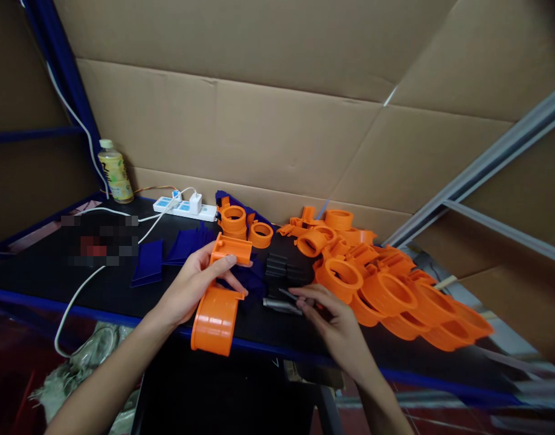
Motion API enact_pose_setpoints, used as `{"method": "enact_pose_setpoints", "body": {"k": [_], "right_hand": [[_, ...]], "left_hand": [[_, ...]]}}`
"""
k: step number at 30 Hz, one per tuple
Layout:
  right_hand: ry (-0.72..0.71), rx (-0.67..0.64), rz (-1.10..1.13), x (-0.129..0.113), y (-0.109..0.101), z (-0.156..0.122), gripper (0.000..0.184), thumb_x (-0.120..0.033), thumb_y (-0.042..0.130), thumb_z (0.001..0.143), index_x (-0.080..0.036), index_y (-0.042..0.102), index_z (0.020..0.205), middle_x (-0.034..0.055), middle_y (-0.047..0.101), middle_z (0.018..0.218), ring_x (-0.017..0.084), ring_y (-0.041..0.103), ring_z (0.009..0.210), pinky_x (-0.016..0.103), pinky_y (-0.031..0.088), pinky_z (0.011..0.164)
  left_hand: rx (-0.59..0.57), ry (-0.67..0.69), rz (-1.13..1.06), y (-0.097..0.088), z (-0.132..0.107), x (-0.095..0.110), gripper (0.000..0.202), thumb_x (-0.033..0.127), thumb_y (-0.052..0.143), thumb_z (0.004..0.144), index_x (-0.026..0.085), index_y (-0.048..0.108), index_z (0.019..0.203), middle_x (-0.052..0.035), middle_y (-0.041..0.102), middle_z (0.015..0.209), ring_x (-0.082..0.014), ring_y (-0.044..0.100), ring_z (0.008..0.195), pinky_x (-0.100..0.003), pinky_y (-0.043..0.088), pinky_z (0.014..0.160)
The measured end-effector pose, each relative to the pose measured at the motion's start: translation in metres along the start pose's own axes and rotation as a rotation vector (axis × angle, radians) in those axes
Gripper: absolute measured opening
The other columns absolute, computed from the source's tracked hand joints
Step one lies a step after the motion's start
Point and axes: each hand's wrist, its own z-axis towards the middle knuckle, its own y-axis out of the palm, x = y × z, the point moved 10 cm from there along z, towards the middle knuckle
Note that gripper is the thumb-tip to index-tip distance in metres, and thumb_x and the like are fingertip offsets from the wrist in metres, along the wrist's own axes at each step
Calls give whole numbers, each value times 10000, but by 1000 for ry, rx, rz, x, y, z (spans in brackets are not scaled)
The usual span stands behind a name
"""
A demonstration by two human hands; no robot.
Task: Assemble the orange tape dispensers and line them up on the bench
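My left hand [198, 278] is closed around an orange plastic part [216, 323], which has a wide ring at its lower end and a flat bracket at the top. The thumb presses on the bracket, and the ring hangs over the table's front edge. To the right, my right hand [325, 308] pinches a thin grey rod [287, 294] between thumb and fingertips. Just below that rod, several metal rods [279, 306] lie on the black table. Black ribbed pieces [281, 266] rest a little behind them.
Many orange ring parts [390, 293] are heaped at the right; smaller orange rings [261, 234] stand at the back. Dark blue flat pieces [148, 261] lie at the left. Behind are a white power strip [184, 208] with cables and a yellow-labelled bottle [115, 172]. Cardboard walls [259, 133] enclose the table.
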Motion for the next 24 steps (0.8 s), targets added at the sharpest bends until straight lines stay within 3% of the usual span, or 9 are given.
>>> {"method": "enact_pose_setpoints", "body": {"k": [4, 10, 24], "right_hand": [[-24, 68, 150, -35, -10, 13, 177, -360, 653, 939, -236, 763, 1001, 44, 672, 909, 139, 577, 673, 263, 433, 555], [-174, 69, 70, -85, 1, 38, 113, -279, 666, 940, -259, 770, 980, 17, 664, 903, 148, 623, 814, 264, 470, 668], [-183, -7, -76, -90, 12, 49, 144, -289, 638, 963, -261, 766, 1024, 21, 646, 867, 148, 587, 745, 265, 429, 598]], "left_hand": [[-43, -65, -1, 8, 1, -12, 379, 423, 687, 908, 114, 640, 1120, -107, 772, 772, -187, 733, 594, -211, 529, 507], [-88, -69, 111, 16, 2, -20, 398, 446, 681, 917, 155, 592, 1174, -80, 777, 749, -183, 738, 638, -213, 523, 569], [-120, -35, 250, 17, 3, -15, 369, 463, 656, 928, 176, 598, 1152, -48, 764, 732, -203, 758, 653, -220, 512, 551]]}}
